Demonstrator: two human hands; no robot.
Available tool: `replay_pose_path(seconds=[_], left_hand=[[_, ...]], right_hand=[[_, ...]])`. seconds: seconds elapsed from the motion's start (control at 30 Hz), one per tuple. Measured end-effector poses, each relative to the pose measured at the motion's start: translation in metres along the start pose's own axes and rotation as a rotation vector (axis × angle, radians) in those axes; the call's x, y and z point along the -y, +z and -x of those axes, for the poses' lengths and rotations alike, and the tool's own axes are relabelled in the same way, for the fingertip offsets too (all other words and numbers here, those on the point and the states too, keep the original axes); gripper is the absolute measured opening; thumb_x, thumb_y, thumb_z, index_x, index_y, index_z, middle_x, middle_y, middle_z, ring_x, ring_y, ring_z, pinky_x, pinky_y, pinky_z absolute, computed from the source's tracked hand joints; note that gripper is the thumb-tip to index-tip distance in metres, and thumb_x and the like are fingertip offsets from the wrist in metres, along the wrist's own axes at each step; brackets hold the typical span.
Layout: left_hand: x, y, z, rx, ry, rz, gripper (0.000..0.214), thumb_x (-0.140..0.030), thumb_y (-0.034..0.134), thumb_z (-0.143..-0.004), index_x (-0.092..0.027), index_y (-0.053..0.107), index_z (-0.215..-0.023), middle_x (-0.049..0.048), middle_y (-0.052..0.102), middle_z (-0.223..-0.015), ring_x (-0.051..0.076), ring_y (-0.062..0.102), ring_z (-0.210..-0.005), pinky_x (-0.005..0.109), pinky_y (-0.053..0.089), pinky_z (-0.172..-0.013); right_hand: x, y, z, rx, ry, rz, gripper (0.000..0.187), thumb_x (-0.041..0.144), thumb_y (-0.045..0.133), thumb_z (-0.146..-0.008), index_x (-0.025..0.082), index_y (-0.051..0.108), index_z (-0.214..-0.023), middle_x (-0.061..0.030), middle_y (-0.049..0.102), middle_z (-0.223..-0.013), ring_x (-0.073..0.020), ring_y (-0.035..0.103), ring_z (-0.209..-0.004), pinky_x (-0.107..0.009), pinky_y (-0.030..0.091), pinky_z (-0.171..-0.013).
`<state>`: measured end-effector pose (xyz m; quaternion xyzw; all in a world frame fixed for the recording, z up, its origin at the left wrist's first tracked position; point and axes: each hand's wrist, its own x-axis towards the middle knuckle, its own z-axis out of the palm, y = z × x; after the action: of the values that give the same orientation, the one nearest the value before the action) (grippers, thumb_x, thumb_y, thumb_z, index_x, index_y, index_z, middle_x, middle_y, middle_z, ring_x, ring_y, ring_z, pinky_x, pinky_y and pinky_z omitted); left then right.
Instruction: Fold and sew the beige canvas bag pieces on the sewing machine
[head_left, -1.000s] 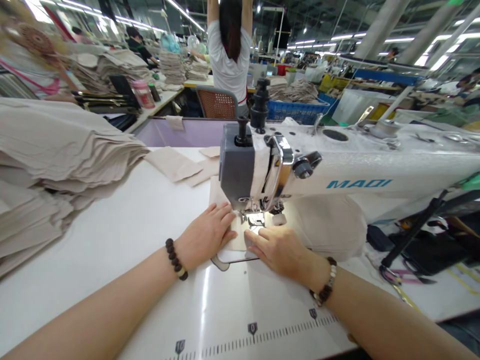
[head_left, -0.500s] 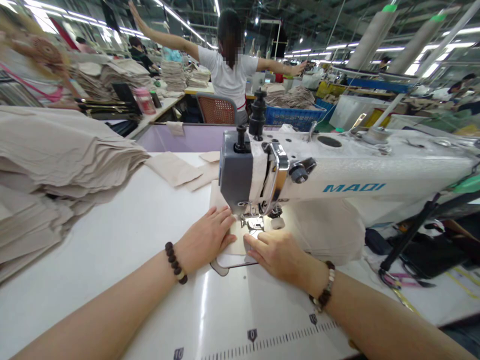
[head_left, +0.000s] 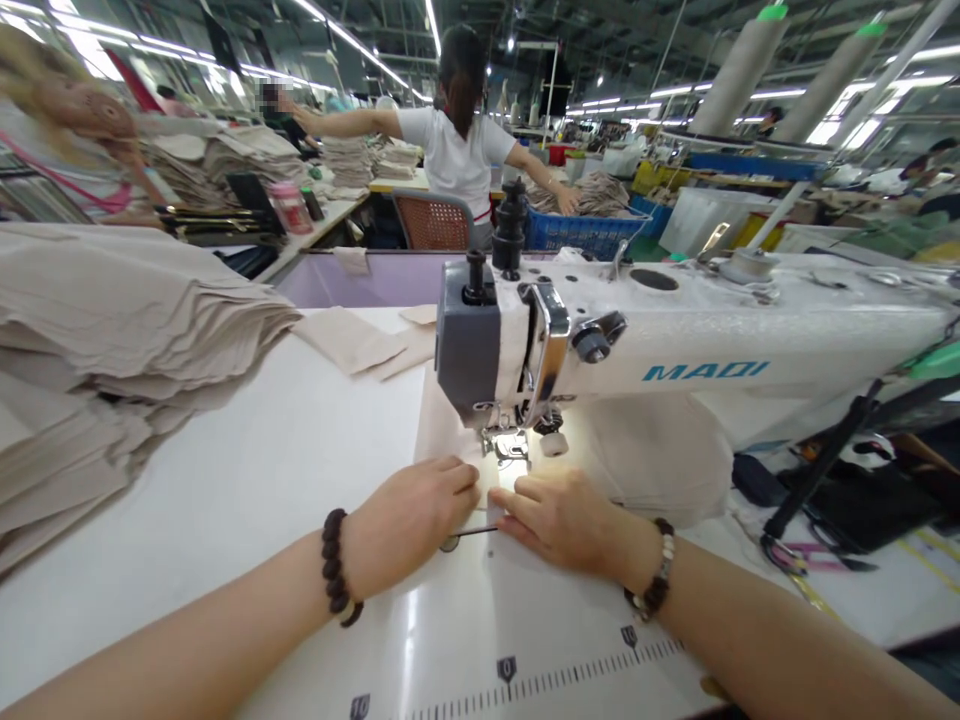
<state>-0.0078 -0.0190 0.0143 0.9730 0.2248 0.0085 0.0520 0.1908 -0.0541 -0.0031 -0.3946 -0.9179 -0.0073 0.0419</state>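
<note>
Just beyond left hand (head_left: 409, 520) and right hand (head_left: 559, 515): cloth (head_left: 446, 430), edge under fingertips | left curled, grip unclear | right flat, pressing down

Both hands, left hand (head_left: 409, 515) and right hand (head_left: 559, 510), press beige fabric (head_left: 450, 425) beneath sewing machine (head_left: 675, 345).

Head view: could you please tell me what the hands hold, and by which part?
Left hand and right hand press on the near edge of the fabric piece before the presser foot; whether the fingers pinch it cannot be told.
</note>
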Motion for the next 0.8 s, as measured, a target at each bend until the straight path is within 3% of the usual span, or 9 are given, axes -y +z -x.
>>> replay_pose_path(seconds=[0.17, 0.43, 0.6, 0.8], left_hand=[[0.002, 0.007, 0.004, -0.067, 0.027, 0.037, 0.018, -0.01, 0.042, -0.088, -0.014, 0.058, -0.094, 0.0065, 0.058, -0.09, 0.019, 0.053, -0.091, 0.029, 0.048, -0.078], [0.007, 0.006, -0.001, 0.001, -0.029, 0.058, 0.02, -0.012, 0.038, -0.09, -0.012, 0.057, -0.096, 0.0081, 0.056, -0.095, 0.02, 0.052, -0.093, 0.034, 0.048, -0.081], [0.012, 0.01, -0.005, -0.024, -0.039, 0.058, 0.021, -0.013, 0.038, -0.091, -0.01, 0.057, -0.096, 0.0094, 0.055, -0.098, 0.021, 0.051, -0.095, 0.035, 0.047, -0.084], [0.016, 0.01, -0.01, -0.056, -0.071, 0.044, 0.023, -0.016, 0.036, -0.092, -0.01, 0.057, -0.097, 0.0105, 0.054, -0.104, 0.022, 0.049, -0.102, 0.037, 0.045, -0.09]], right_hand=[[0.001, 0.001, 0.001, -0.022, -0.017, 0.0, 0.025, 0.033, 0.041, -0.092, 0.017, 0.059, -0.097, -0.001, 0.06, -0.07, -0.0145, 0.053, -0.061, -0.028, 0.028, -0.053], [0.0, 0.006, 0.0, -0.059, 0.054, 0.013, 0.022, 0.032, 0.048, -0.09, 0.018, 0.06, -0.101, 0.0005, 0.06, -0.067, -0.0138, 0.053, -0.056, -0.029, 0.022, -0.049], [0.0, 0.003, -0.007, -0.047, 0.097, 0.018, 0.021, 0.031, 0.05, -0.089, 0.017, 0.06, -0.1, -0.0004, 0.061, -0.068, -0.0139, 0.055, -0.057, -0.029, 0.022, -0.048], [0.001, 0.003, -0.01, -0.011, 0.17, -0.001, 0.027, 0.028, 0.049, -0.09, 0.017, 0.055, -0.113, -0.0017, 0.066, -0.075, -0.0142, 0.059, -0.063, -0.027, 0.027, -0.049]])
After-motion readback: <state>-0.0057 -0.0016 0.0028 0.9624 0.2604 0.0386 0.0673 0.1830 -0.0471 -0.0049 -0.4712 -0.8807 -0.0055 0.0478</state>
